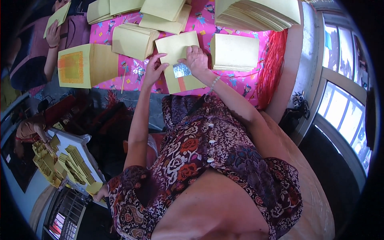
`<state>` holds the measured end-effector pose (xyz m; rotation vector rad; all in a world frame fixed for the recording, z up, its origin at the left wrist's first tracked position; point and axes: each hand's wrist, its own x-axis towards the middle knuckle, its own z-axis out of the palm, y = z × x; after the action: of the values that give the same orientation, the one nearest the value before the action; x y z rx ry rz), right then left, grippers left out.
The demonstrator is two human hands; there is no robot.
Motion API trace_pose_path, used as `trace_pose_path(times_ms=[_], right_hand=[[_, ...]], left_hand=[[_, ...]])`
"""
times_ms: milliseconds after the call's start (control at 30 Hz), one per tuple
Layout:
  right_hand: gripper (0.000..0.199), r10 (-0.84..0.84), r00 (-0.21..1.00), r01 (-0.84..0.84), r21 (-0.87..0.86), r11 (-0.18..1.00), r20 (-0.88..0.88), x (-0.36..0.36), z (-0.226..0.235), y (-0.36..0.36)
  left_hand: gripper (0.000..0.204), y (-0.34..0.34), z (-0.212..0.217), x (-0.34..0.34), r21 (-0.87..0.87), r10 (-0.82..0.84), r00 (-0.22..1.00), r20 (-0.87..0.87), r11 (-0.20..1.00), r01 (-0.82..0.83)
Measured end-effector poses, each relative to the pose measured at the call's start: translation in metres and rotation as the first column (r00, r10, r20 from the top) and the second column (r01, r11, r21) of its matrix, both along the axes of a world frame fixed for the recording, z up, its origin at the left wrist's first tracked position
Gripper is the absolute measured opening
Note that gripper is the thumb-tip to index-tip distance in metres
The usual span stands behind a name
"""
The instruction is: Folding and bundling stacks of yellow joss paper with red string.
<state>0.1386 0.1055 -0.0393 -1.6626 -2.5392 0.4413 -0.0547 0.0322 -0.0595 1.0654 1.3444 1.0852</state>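
Foil square point(182, 70): silver, lay on the yellow paper sheet point(179, 60), near its middle, just above an orange patch.
Yellow paper sheet: spread flat on the pink patterned bench cover point(240, 82), lower edge toward the body.
Right hand point(196, 60): pressed palm-down on the sheet, fingers spread flat and touching the foil's upper edge; nothing gripped.
Left hand point(153, 69): fingers half curled, tips resting on the sheet's left edge, steadying it; nothing clasped.
Step in hand: judged to be smoothing the foil down onto the sheet.
Next move: likely called for firm, even pressure across the foil, sheet kept from sliding.
Surroundings: stacks of yellow sheets point(234, 52) just beside on the right, more behind point(134, 40); a large folded sheet with orange square point(80, 66) well to the left.
Another person's hand point(53, 34): held a yellow sheet at far left.
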Motion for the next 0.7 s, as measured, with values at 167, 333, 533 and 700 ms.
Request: trace_pose_path(times_ms=[167,333,533,700], right_hand=[[0.061,0.047,0.999,-0.047,-0.032,0.998,0.002,0.017,0.009,-0.001],[0.039,0.43,0.889,-0.457,0.258,0.851,0.156,0.031,0.005,0.004],[0.014,0.547,0.825,-0.562,0.317,0.764,0.144,0.043,-0.006,0.01],[0.011,0.508,0.857,-0.503,0.338,0.796,0.079,0.044,-0.021,0.012]], left_hand=[[0.039,-0.002,0.005,0.019,0.007,0.053,0.998,-0.033,0.999,-0.053],[0.038,-0.004,0.003,0.034,-0.066,0.196,0.977,-0.084,0.977,-0.201],[0.036,0.005,-0.024,0.047,0.062,0.472,0.793,-0.386,0.871,-0.488],[0.042,0.024,-0.007,0.067,-0.268,0.529,0.845,-0.079,0.805,-0.529]])
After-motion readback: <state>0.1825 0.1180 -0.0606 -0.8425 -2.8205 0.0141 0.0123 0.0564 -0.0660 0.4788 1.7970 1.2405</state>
